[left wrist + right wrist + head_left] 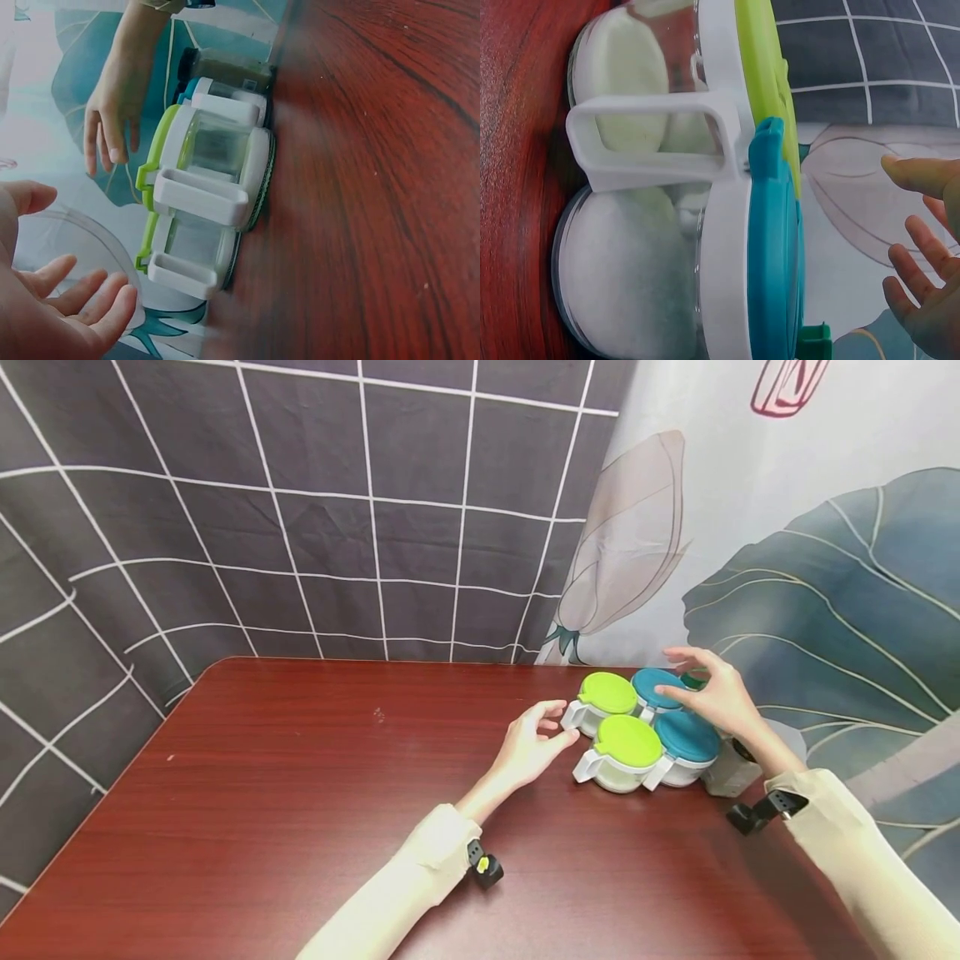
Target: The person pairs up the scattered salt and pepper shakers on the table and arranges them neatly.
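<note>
Clear seasoning jars with white handles stand close together at the table's right side. A front green-lidded jar (628, 741) and a rear green-lidded jar (607, 693) form the left pair. Beside them are a front blue-lidded jar (686, 737), with white contents in the right wrist view, and a rear blue-lidded jar (652, 685). My left hand (528, 747) is beside the green-lidded jars' handles, fingers loosely bent, holding nothing. Over the blue lids hovers my right hand (712, 693), thumb and fingers spread apart. The right wrist view shows a gap between that hand (930, 232) and the lids.
A squat jar with a dark cap (225, 67) stands right of the blue-lidded jars. Behind them shows a green cap (695, 678). The red-brown table (337, 793) meets a grey grid curtain (315, 527) and a flower-printed curtain (825, 593) at its back and right.
</note>
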`<control>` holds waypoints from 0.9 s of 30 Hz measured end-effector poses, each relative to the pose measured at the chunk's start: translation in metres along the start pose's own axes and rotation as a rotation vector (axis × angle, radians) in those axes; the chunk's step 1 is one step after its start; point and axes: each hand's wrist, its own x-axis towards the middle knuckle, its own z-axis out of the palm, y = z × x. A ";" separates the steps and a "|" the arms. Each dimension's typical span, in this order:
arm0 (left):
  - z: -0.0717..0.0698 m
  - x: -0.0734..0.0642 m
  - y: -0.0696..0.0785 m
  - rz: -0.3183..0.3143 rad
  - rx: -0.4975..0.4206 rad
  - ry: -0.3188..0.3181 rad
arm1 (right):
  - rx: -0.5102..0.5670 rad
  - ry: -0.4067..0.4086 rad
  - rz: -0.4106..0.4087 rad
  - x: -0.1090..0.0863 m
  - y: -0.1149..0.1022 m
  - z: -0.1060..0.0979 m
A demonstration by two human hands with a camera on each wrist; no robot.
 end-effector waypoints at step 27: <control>0.016 0.000 -0.005 -0.008 -0.082 -0.038 | -0.044 -0.044 0.042 -0.002 0.025 -0.020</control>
